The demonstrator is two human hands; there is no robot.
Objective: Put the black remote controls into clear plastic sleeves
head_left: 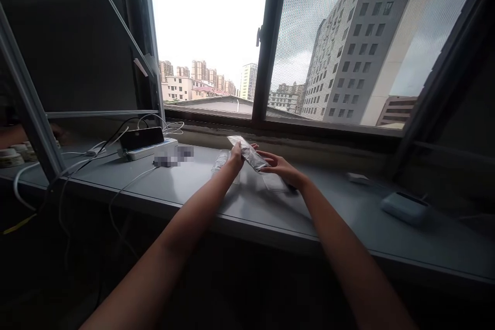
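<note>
My left hand [237, 153] grips a crinkled clear plastic bag [252, 155] near its upper left end, the thumb on top. The bag is held tilted above the grey table, its lower end to the right. What it contains, if anything, I cannot make out. My right hand [281, 166] pinches the lower right end of the same bag between thumb and fingers. Another crumpled clear plastic bag [220, 161] lies on the table just left of my left wrist. A flat clear bag [274, 182] rests beneath my right hand, partly hidden by it.
A phone [142, 137] leans by a white power strip [152, 149] with several cables at the left. A blue-grey case [405, 207] and a small white item [358, 179] lie at the right. Metal shelf posts [29, 87] and a window [263, 62] border the table [185, 185]. Another person's hand [59, 133] shows far left.
</note>
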